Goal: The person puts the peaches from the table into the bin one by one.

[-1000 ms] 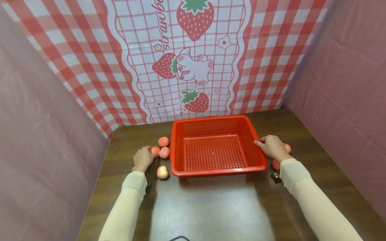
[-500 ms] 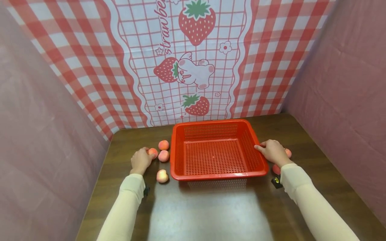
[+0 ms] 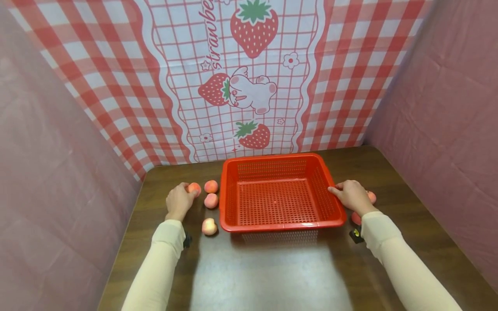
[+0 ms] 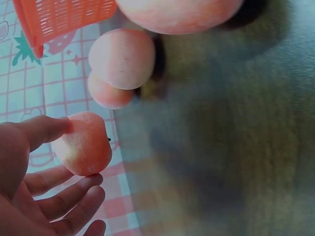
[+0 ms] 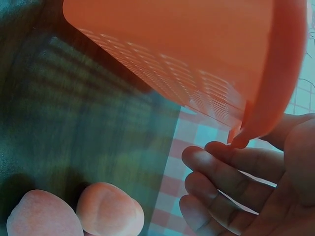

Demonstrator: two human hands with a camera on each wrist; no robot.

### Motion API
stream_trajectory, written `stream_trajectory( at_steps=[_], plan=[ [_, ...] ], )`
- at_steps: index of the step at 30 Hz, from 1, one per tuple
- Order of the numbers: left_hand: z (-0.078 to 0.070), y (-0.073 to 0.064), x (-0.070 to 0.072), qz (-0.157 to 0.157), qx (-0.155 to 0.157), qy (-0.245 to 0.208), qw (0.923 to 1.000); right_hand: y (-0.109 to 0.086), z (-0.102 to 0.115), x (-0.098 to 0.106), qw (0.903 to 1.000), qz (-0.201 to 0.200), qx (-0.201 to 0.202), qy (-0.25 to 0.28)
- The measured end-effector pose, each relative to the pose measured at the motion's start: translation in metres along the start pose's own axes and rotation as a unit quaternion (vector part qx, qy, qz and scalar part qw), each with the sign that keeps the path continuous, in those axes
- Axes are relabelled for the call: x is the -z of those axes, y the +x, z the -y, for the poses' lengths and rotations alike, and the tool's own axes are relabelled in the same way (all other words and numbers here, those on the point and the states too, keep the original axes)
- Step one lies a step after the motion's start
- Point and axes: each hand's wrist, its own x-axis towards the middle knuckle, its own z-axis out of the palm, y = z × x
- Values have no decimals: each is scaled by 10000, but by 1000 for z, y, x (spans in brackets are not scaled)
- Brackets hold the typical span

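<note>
My left hand [image 3: 180,202] pinches a pinkish-orange peach [image 3: 194,189] between thumb and fingers, left of the basket. In the left wrist view this peach [image 4: 86,147] shows a small dark stem. Two more peaches lie one behind the other beside the basket: a far one [image 3: 211,186] and a near one [image 3: 211,201]. A paler peach [image 3: 209,226] sits closer to me. With thumb over the rim and fingers below it, my right hand [image 3: 353,196] grips the right side of a red perforated plastic basket [image 3: 284,226]. No fruit shows inside the basket.
Right of the basket lie two peaches, one [image 3: 371,197] partly behind the right hand and another [image 3: 355,218] beside the wrist. The brown wooden table [image 3: 268,272] meets a checked strawberry-print cloth [image 3: 338,86] at the back. Pink curtains [image 3: 439,129] flank both sides.
My left hand has drawn the held peach leftward and slightly back, away from the two peaches beside the basket. My right hand stays on the basket rim. The head view has tilted slightly.
</note>
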Motion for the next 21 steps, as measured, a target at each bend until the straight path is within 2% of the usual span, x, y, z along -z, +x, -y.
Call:
stream_trajectory(
  at_steps=[12,21],
  plan=[
    [-13,5,8,-75,-116,-149,9998,-1,-1,-2,9997,155,49,180],
    [-22,8,14,-240,-232,-285,9990,-1,-1,-3,9999,31,33,124]
  ],
)
